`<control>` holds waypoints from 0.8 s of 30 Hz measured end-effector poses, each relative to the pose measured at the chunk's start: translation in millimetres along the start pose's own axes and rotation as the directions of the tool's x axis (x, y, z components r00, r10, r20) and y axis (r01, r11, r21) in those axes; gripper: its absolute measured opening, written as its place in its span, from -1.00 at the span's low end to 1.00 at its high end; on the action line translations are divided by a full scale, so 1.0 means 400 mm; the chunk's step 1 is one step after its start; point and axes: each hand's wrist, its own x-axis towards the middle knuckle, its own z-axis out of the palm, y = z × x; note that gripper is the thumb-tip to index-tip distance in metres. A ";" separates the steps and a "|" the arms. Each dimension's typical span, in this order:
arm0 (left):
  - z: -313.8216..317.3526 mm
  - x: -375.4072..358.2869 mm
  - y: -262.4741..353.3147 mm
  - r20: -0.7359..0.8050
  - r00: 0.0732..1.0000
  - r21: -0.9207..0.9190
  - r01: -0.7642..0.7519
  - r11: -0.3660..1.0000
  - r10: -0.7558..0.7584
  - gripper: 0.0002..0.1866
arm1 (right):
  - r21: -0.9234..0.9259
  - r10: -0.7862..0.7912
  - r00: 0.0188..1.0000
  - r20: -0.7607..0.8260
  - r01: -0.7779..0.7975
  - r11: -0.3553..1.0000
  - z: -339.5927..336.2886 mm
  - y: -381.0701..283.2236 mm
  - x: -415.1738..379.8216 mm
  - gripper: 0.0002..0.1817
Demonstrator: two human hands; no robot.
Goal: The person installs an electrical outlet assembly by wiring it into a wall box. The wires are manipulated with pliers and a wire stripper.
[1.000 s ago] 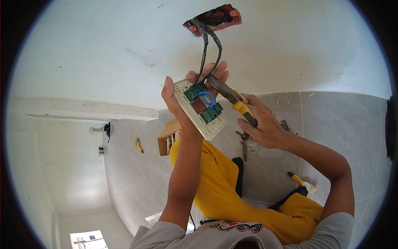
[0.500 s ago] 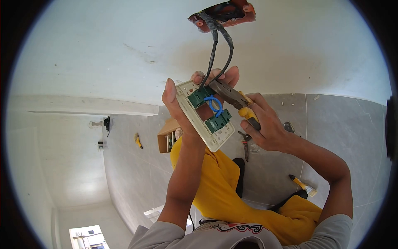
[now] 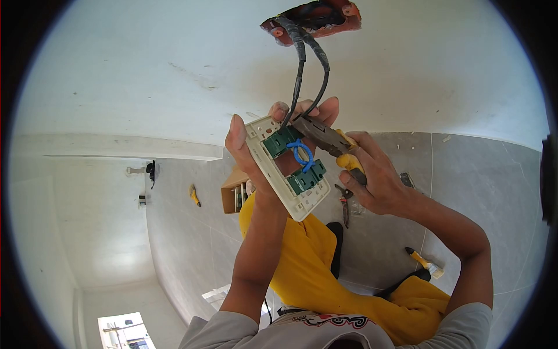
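Note:
My left hand point(image 3: 247, 157) grips a white switch or socket plate point(image 3: 274, 173), its back turned toward me. Two green modules point(image 3: 305, 179) sit in the plate, joined by a looped blue wire point(image 3: 310, 156). Two black wires point(image 3: 299, 81) hang from a reddish wall box point(image 3: 347, 24) and run down to the upper module. Closed around the handles of yellow-gripped pliers point(image 3: 321, 135), my right hand point(image 3: 378, 181) holds their jaws by the black wires at the plate's upper edge. Exactly what the jaws touch is hard to see.
On the grey tiled floor lie red-handled pliers point(image 3: 346, 210), a paintbrush point(image 3: 427, 264) and a yellow-handled tool point(image 3: 194, 195). A cardboard box point(image 3: 230, 200) with plates inside stands beside my yellow-clad leg point(image 3: 302, 267). The white wall point(image 3: 174, 99) is directly ahead.
The plate's lower end has shifted slightly downward, and the blue loop has moved a little with it. Both hands keep their grips, and the pliers stay at the black wires.

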 end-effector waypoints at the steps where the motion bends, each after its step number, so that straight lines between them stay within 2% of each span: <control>1: -0.004 0.000 0.001 -0.001 1.000 0.001 0.000 1.000 0.000 -0.27 | 0.024 -0.018 1.000 -0.014 0.019 1.000 0.003 0.008 -0.002 -0.54; 3: -0.012 0.000 0.006 0.058 0.998 -0.060 0.038 0.998 -0.034 -0.25 | 0.047 -0.038 0.999 -0.026 0.039 0.998 0.015 0.022 -0.003 -0.50; 4: -0.012 -0.001 0.007 0.056 0.998 -0.059 0.036 0.998 -0.032 -0.25 | 0.141 -0.089 0.990 -0.113 0.105 0.984 0.023 0.028 -0.003 -0.43; 5: -0.013 -0.002 0.009 0.082 0.996 -0.009 0.023 1.000 -0.022 -0.24 | 0.228 -0.130 0.970 -0.204 0.176 0.958 0.024 0.024 0.004 -0.35; 6: -0.013 -0.003 0.009 0.107 0.994 0.040 0.009 0.999 -0.014 -0.22 | 0.230 -0.130 0.971 -0.202 0.176 0.957 0.017 0.017 0.008 -0.35; 8: -0.009 -0.001 0.006 0.100 0.995 -0.004 0.019 1.000 -0.019 -0.23 | 0.134 -0.082 0.994 -0.075 0.091 0.987 -0.008 -0.006 0.015 -0.23; 9: -0.006 0.001 0.004 0.097 0.995 -0.049 0.031 0.998 -0.026 -0.24 | 0.136 -0.081 0.994 -0.072 0.090 0.987 -0.005 -0.003 0.014 -0.23; 11: -0.006 0.003 0.005 0.092 0.996 -0.039 0.025 0.999 -0.022 -0.28 | 0.030 -0.111 0.994 -0.012 0.111 0.993 0.000 0.006 0.011 -0.09; 12: -0.005 0.006 0.005 0.091 0.996 -0.029 0.020 0.999 -0.017 -0.32 | 0.029 -0.112 0.994 -0.012 0.112 0.993 -0.002 0.005 0.012 -0.09; 14: -0.002 0.003 0.004 0.095 0.995 -0.038 0.012 0.999 -0.008 -0.36 | -0.023 -0.075 0.997 0.031 0.075 0.997 -0.010 -0.006 0.010 -0.02; 19: -0.006 0.001 0.010 0.082 0.997 -0.053 -0.004 0.999 0.008 -0.46 | -0.047 0.011 0.995 0.102 -0.006 0.999 -0.026 -0.045 0.015 0.02; 21: -0.022 0.005 0.008 0.151 0.988 -0.088 -0.018 0.996 0.031 -0.45 | -0.078 0.048 0.988 0.148 -0.037 0.996 -0.036 -0.040 0.024 0.01; 23: -0.027 0.008 -0.003 0.160 0.987 -0.107 -0.009 0.994 0.026 -0.43 | -0.044 -0.066 0.997 0.031 0.068 0.997 -0.044 -0.014 0.035 -0.13; 24: -0.028 0.009 -0.007 0.170 0.985 -0.119 -0.001 0.993 0.021 -0.41 | -0.043 -0.064 0.998 0.027 0.066 0.997 -0.032 -0.003 0.024 -0.13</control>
